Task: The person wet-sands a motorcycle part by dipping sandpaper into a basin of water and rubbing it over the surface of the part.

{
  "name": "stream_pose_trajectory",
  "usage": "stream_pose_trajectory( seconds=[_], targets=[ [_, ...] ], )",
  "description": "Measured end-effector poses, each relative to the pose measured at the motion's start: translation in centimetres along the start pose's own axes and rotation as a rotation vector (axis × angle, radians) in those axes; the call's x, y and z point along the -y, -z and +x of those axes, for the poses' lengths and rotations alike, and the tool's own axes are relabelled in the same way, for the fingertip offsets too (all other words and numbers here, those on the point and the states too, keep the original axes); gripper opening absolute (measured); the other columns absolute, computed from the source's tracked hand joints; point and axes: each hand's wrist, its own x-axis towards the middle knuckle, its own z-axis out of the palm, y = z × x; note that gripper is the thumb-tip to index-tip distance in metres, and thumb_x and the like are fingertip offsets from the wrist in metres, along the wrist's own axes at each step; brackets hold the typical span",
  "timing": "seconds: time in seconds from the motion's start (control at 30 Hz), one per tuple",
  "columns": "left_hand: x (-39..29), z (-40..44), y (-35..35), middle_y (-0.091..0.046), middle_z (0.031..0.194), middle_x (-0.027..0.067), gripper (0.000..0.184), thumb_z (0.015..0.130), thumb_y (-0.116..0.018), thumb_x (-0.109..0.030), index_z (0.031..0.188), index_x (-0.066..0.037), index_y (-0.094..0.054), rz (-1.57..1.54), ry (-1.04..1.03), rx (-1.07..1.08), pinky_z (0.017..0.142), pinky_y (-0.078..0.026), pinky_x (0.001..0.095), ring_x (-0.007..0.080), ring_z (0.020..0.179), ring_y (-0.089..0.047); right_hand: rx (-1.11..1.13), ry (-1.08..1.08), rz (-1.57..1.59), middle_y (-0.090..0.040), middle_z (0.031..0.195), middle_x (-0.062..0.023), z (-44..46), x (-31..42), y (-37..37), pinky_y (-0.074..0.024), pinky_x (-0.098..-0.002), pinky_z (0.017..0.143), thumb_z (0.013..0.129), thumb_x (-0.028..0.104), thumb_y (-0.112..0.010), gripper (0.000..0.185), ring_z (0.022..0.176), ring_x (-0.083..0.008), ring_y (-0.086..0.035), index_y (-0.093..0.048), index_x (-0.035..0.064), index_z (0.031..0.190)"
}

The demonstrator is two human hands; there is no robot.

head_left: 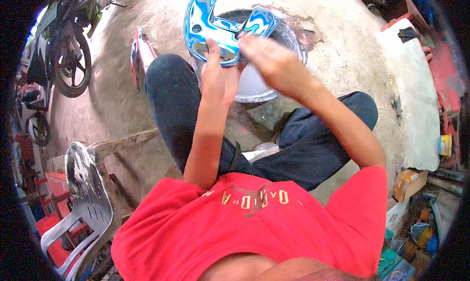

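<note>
A blue and white marbled plastic panel [208,34], like a motorcycle fairing piece, is held up over a round basin [299,51]. My left hand [219,78] grips its lower edge, with the thumb on the near face and the other fingers mostly hidden behind. My right hand [274,63] reaches across to the panel's middle right part. Its fingers lie against the surface there, blurred by motion, and whether anything is in them does not show. Below the panel, the basin holds whitish water [252,83].
A red and white panel [142,56] stands on the concrete floor left of my knee. Motorcycles [71,61] are parked at the upper left. A grey plastic chair [93,198] is at the lower left. On the right are a cardboard box [409,184] and a yellow container [444,145].
</note>
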Motion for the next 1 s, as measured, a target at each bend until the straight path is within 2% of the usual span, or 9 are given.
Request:
stream_pose_trajectory(
  seconds=[0.1, 0.17, 0.33, 0.5, 0.6, 0.63, 0.87, 0.97, 1.0],
  targets=[
    [0.0, 0.1, 0.0, -0.045, 0.145, 0.0161, 0.049, 0.105, -0.042, -0.039, 0.143, -0.009, -0.037, 0.006, -0.007, -0.015, 0.112, -0.035, 0.059, 0.0324, 0.136, -0.043, 0.013, -0.01, -0.044, -0.062, 0.13, -0.0179, 0.6, -2.0, 0.2, -0.0494, -0.0395, 0.101, 0.087, 0.004, -0.054, 0.043, 0.118, -0.0307, -0.062, -0.058, 0.0, 0.13],
    [-0.1, -0.5, -1.2, -0.048, 0.142, 0.0156, 0.048, 0.105, -0.04, -0.04, 0.142, -0.009, -0.038, -0.012, -0.012, -0.06, 0.11, -0.038, 0.0577, 0.0308, 0.135, -0.045, 0.176, -0.427, -0.044, -0.063, 0.128, -0.0173, 1.3, -4.3, 0.8, -0.0505, -0.038, 0.099, 0.088, 0.006, -0.052, 0.042, 0.116, -0.029, -0.063, -0.059, 0.0028, 0.129],
    [0.0, -0.1, 0.2, -0.038, 0.15, 0.0155, 0.051, 0.105, -0.045, -0.035, 0.148, -0.011, -0.029, 0.031, 0.033, -0.062, 0.114, -0.031, 0.0611, 0.0369, 0.138, -0.039, 0.025, 0.098, 0.023, -0.062, 0.131, -0.0181, 0.3, 0.5, 0.7, -0.0529, -0.0386, 0.095, 0.087, 0.004, -0.053, 0.043, 0.115, -0.0311, -0.064, -0.058, 0.0021, 0.13],
    [0.2, -0.5, -0.7, -0.04, 0.148, 0.0167, 0.05, 0.105, -0.044, -0.035, 0.146, -0.01, -0.031, -0.014, 0.013, 0.036, 0.112, -0.036, 0.06, 0.0346, 0.136, -0.042, 0.221, -0.303, -0.13, -0.062, 0.13, -0.0179, 1.7, -4.9, 1.7, -0.053, -0.0398, 0.094, 0.088, 0.004, -0.051, 0.041, 0.112, -0.0316, -0.065, -0.058, 0.0001, 0.128],
    [0.7, 0.2, 0.2, -0.047, 0.142, 0.0153, 0.05, 0.104, -0.047, -0.036, 0.144, -0.01, -0.033, -0.017, 0.016, 0.115, 0.108, -0.041, 0.0581, 0.0329, 0.131, -0.049, -0.046, 0.022, -0.005, -0.062, 0.129, -0.0196, 1.1, -1.0, 0.0, -0.0503, -0.041, 0.098, 0.086, 0.002, -0.053, 0.042, 0.114, -0.032, -0.064, -0.059, -0.0006, 0.127],
    [0.8, 0.3, 0.1, -0.047, 0.142, 0.0151, 0.05, 0.104, -0.048, -0.036, 0.144, -0.01, -0.033, -0.02, 0.007, 0.092, 0.108, -0.042, 0.058, 0.0327, 0.131, -0.049, -0.07, 0.092, -0.052, -0.066, 0.119, -0.0204, 1.2, 0.1, -0.4, -0.0531, -0.0381, 0.092, 0.086, 0.012, -0.054, 0.037, 0.104, -0.0296, -0.067, -0.06, -0.0024, 0.12],
    [0.9, -0.8, -1.6, -0.053, 0.135, 0.0096, 0.048, 0.103, -0.052, -0.035, 0.142, -0.01, -0.038, 0.185, -0.083, -0.037, 0.102, -0.048, 0.047, 0.0227, 0.123, -0.055, 0.055, -0.069, -0.166, -0.066, 0.12, -0.0208, 1.9, -2.1, 0.3, -0.0454, -0.04, 0.104, 0.086, 0.011, -0.052, 0.036, 0.113, -0.0304, -0.064, -0.061, -0.0033, 0.118],
    [1.4, -0.9, -1.4, -0.047, 0.14, 0.0107, 0.051, 0.102, -0.055, -0.03, 0.144, -0.013, -0.033, 0.267, -0.129, 0.012, 0.103, -0.047, 0.0527, 0.026, 0.127, -0.051, 0.168, -0.145, -0.166, -0.063, 0.126, -0.0217, 2.2, -3.9, 0.8, -0.0448, -0.0401, 0.105, 0.086, 0.01, -0.051, 0.036, 0.118, -0.0304, -0.062, -0.06, -0.0046, 0.118],
    [1.9, -0.8, -1.1, -0.052, 0.135, 0.0098, 0.047, 0.102, -0.057, -0.027, 0.142, -0.012, -0.037, 0.262, -0.119, -0.039, 0.098, -0.051, 0.0457, 0.0231, 0.121, -0.055, 0.231, -0.188, -0.145, -0.062, 0.128, -0.0206, 2.4, -3.9, 1.0, -0.0439, -0.0413, 0.105, 0.088, 0.005, -0.05, 0.037, 0.123, -0.0316, -0.058, -0.059, -0.0022, 0.123]
  ],
)
